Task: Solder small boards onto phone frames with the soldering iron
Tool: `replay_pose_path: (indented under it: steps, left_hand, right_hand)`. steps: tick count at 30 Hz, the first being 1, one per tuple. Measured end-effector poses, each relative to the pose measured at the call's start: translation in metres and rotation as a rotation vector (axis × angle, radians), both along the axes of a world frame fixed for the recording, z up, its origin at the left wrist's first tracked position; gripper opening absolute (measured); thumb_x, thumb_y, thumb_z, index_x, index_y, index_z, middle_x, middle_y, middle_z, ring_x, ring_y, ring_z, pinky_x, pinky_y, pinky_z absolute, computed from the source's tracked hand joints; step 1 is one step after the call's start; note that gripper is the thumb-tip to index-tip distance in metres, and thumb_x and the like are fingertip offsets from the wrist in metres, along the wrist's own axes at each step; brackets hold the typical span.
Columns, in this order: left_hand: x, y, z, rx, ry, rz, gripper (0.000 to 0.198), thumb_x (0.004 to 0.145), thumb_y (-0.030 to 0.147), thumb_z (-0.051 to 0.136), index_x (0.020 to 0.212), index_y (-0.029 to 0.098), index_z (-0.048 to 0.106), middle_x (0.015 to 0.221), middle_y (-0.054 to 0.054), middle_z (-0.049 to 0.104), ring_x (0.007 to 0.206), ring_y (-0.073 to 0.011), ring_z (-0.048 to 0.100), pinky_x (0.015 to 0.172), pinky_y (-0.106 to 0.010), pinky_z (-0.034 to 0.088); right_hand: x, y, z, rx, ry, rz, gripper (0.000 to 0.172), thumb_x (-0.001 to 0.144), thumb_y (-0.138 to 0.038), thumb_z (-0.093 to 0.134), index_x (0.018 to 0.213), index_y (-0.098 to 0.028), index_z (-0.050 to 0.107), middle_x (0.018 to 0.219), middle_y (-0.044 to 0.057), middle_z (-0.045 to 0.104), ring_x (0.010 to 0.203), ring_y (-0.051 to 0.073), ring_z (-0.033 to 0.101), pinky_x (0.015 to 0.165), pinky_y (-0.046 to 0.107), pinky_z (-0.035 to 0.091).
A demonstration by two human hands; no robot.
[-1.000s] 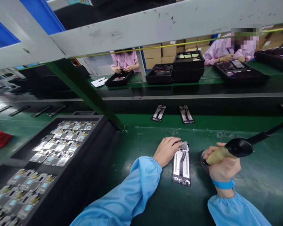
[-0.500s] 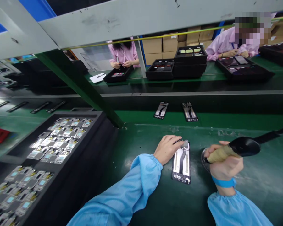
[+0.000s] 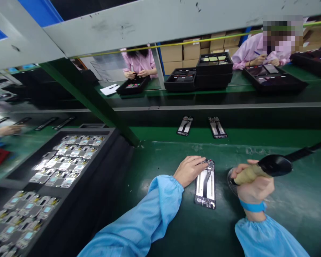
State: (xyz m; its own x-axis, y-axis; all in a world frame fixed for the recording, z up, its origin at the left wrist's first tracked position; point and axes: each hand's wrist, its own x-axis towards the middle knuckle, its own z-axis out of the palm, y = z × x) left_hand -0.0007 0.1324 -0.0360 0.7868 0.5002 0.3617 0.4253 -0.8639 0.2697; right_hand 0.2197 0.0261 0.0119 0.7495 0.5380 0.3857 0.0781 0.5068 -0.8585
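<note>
An opened phone frame [image 3: 205,185] lies flat on the green bench in front of me. My left hand [image 3: 188,170] rests at its top left corner, fingertips touching the small part at the frame's upper edge. My right hand [image 3: 253,187] grips an electric screwdriver [image 3: 262,169] with a tan taped handle and a black body. The tool is tilted, its tip over a small round dish [image 3: 231,178] just right of the frame.
A black tray [image 3: 66,162] of several small boards sits at my left, another [image 3: 21,217] below it. Two phone frames [image 3: 184,125] [image 3: 217,127] lie on the belt beyond. Two people in pink work across the line behind stacked black trays [image 3: 214,73]. A green post [image 3: 96,103] slants down.
The silver part under my left fingertips now sits lower in the frame's top edge. A hand has appeared at the far left. My right hand stays put.
</note>
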Motion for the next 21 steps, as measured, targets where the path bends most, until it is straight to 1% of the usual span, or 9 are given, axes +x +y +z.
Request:
replay_pose_path:
  steps: [3, 6, 11, 12, 14, 17, 21]
  left_hand:
    - [0.002, -0.001, 0.001, -0.008, 0.019, 0.016, 0.026, 0.121, 0.036, 0.066, 0.139, 0.03, 0.083, 0.149, -0.007, 0.081, 0.143, -0.0243, 0.073, 0.118, -0.044, 0.062]
    - [0.004, -0.007, 0.003, -0.016, 0.044, 0.06, 0.025, 0.119, 0.037, 0.068, 0.139, 0.032, 0.083, 0.152, -0.006, 0.08, 0.143, -0.0259, 0.073, 0.116, -0.045, 0.063]
    - [0.007, -0.013, 0.012, -0.019, 0.016, 0.116, 0.023, 0.117, 0.036, 0.072, 0.133, 0.031, 0.087, 0.167, -0.008, 0.07, 0.162, -0.0324, 0.059, 0.129, -0.054, 0.055]
    - [0.007, -0.012, 0.014, -0.038, 0.016, 0.115, 0.022, 0.116, 0.035, 0.072, 0.133, 0.031, 0.087, 0.165, -0.008, 0.071, 0.161, -0.0319, 0.059, 0.129, -0.053, 0.055]
    - [0.008, -0.01, 0.018, -0.088, 0.031, 0.107, 0.022, 0.116, 0.035, 0.073, 0.132, 0.031, 0.087, 0.158, -0.007, 0.076, 0.153, -0.0287, 0.067, 0.126, -0.05, 0.058]
    - [0.01, -0.006, 0.019, -0.125, 0.053, 0.096, 0.02, 0.116, 0.034, 0.073, 0.129, 0.031, 0.087, 0.151, -0.005, 0.08, 0.142, -0.025, 0.074, 0.122, -0.044, 0.061]
    - [0.012, -0.006, 0.017, -0.111, 0.055, 0.084, 0.019, 0.116, 0.03, 0.073, 0.13, 0.028, 0.086, 0.151, -0.007, 0.079, 0.143, -0.0258, 0.074, 0.122, -0.043, 0.062]
  right_hand:
    - [0.001, 0.001, -0.001, 0.001, -0.001, -0.008, 0.08, 0.089, -0.098, 0.067, 0.107, -0.02, 0.069, 0.062, 0.001, 0.065, 0.04, 0.022, 0.057, 0.042, 0.036, 0.049]
    - [0.002, 0.001, -0.001, 0.019, -0.008, -0.011, 0.077, 0.09, -0.096, 0.068, 0.107, -0.02, 0.069, 0.061, 0.001, 0.065, 0.038, 0.022, 0.057, 0.041, 0.036, 0.048]
    - [0.0, 0.001, 0.002, 0.016, -0.02, -0.01, 0.077, 0.091, -0.096, 0.068, 0.106, -0.02, 0.068, 0.062, 0.0, 0.065, 0.04, 0.021, 0.057, 0.041, 0.035, 0.049]
    - [-0.001, 0.001, 0.003, 0.018, -0.022, -0.009, 0.077, 0.091, -0.095, 0.068, 0.106, -0.02, 0.068, 0.062, 0.0, 0.065, 0.04, 0.021, 0.057, 0.041, 0.035, 0.05]
    - [-0.002, 0.001, 0.004, 0.016, -0.029, -0.017, 0.077, 0.092, -0.096, 0.067, 0.107, -0.021, 0.068, 0.063, 0.0, 0.065, 0.04, 0.021, 0.057, 0.042, 0.035, 0.049]
    - [-0.002, 0.002, 0.003, 0.015, -0.057, -0.032, 0.078, 0.094, -0.097, 0.062, 0.107, -0.02, 0.067, 0.062, 0.0, 0.064, 0.039, 0.022, 0.056, 0.041, 0.036, 0.048]
    - [-0.003, 0.001, 0.003, -0.004, -0.069, -0.033, 0.077, 0.096, -0.096, 0.059, 0.108, -0.02, 0.066, 0.062, 0.0, 0.064, 0.04, 0.022, 0.057, 0.042, 0.035, 0.048]
